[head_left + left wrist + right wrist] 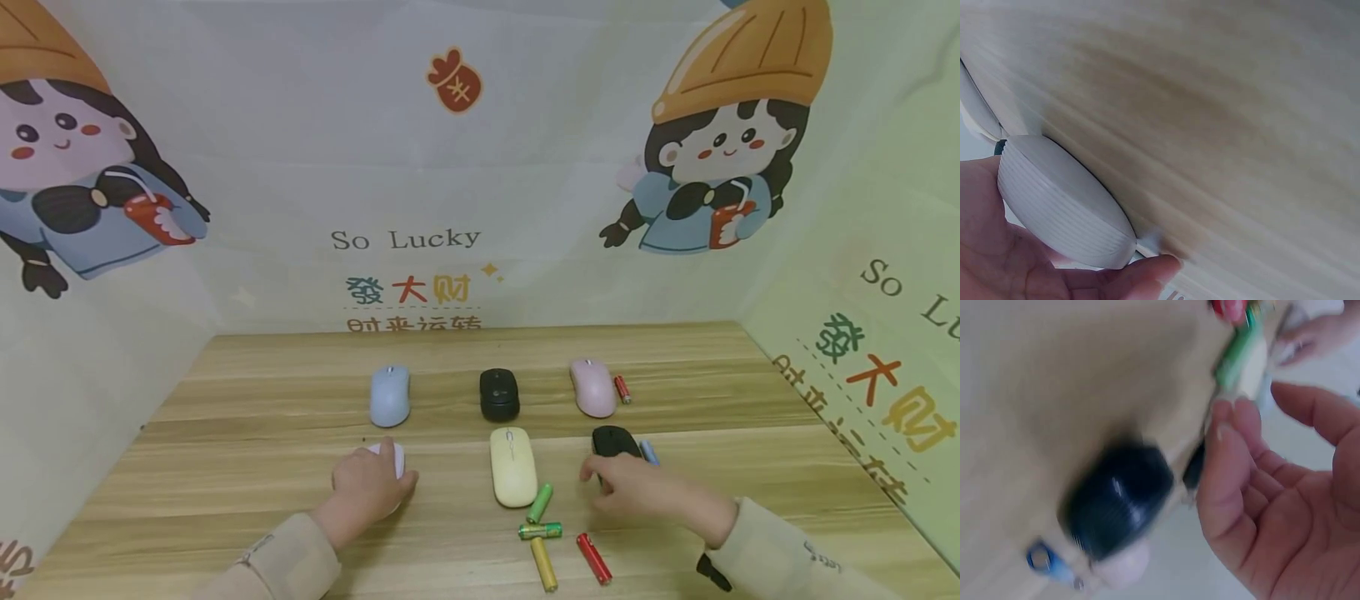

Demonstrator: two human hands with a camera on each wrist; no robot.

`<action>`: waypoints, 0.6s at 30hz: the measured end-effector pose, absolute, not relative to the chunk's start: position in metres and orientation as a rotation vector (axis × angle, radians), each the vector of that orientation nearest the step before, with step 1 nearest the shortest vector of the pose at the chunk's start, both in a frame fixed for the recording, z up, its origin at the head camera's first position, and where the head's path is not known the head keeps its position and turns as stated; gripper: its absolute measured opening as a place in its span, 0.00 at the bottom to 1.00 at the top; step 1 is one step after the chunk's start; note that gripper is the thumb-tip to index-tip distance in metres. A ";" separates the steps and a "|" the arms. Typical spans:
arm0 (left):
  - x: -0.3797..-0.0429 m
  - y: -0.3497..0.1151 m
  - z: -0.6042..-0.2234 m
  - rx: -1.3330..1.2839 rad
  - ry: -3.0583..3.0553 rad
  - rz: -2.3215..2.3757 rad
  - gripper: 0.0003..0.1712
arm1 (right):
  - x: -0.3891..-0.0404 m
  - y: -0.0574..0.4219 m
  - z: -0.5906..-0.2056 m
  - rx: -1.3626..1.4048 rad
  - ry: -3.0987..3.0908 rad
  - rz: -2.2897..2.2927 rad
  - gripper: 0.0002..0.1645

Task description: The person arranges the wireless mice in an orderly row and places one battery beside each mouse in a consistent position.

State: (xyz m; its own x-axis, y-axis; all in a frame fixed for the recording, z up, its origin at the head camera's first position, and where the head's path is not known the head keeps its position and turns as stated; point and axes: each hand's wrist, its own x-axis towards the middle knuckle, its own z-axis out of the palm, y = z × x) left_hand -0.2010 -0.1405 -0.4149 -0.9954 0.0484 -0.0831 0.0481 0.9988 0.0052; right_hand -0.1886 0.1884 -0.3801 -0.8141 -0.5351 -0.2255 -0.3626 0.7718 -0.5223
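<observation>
six computer mice (513, 468), six batteries (594, 559), one partly hidden black object (713, 573), one wooden tabletop (285, 400), two printed cartoon figures (723, 150)

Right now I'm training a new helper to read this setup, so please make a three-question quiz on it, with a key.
1. True or false: the left hand is on the white mouse.
2. In the back row, which mouse sits between the blue mouse and the pink mouse? a) yellow b) black c) green
3. What colour is the battery right beside the pink mouse?

Key:
1. True.
2. b, the back black mouse.
3. Red.
</observation>
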 end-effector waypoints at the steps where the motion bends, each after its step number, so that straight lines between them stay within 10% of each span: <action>1: -0.201 -0.140 -0.415 0.074 3.054 0.003 0.39 | -0.186 0.187 -0.384 -0.683 2.562 -0.662 0.15; 18: -0.201 -0.140 -0.414 0.075 3.045 -0.005 0.39 | -0.163 0.174 -0.405 -0.648 2.471 -0.597 0.15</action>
State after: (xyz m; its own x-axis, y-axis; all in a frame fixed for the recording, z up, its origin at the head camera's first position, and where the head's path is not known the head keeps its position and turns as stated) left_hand -0.2010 -0.1395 -0.4137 -0.9942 0.0492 -0.0954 0.0495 0.9988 -0.0012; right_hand -0.1626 0.1738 -0.4052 -0.7546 -0.5475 -0.3617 -0.3217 0.7891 -0.5232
